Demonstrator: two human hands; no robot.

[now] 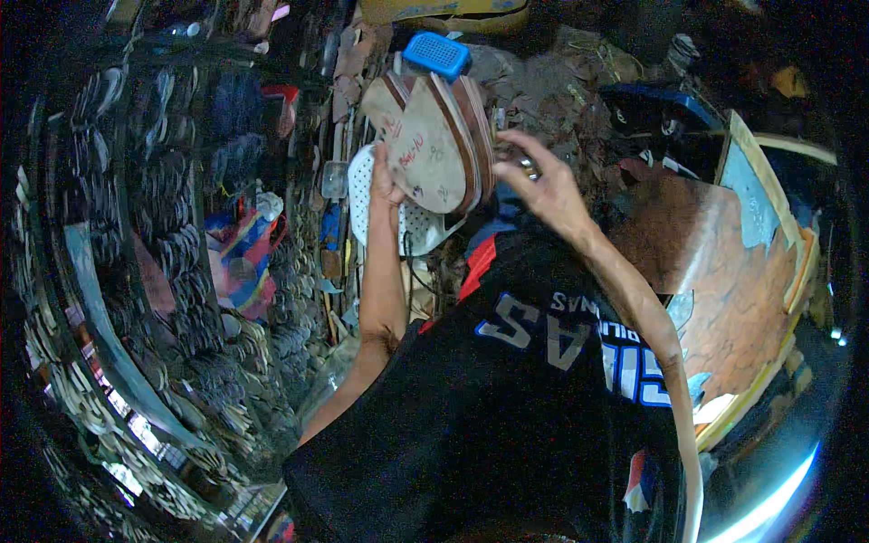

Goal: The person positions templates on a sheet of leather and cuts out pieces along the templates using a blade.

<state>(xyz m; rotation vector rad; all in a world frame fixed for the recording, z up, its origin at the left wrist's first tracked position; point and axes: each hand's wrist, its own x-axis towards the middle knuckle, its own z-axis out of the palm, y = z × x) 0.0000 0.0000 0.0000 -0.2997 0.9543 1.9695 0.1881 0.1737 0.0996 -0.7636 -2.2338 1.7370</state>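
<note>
The fingers of my left hand [389, 184] are hidden behind the stack of grey-beige, teardrop-shaped sheets [430, 149], located over the far right part of the white perforated plastic seat [361, 195]. Pointed ends face away from me, long axis tilted slightly left. My left hand grips the stack; my right hand [545, 185], thumb and forefinger parted, adjoins its right side, contact unclear.
</note>
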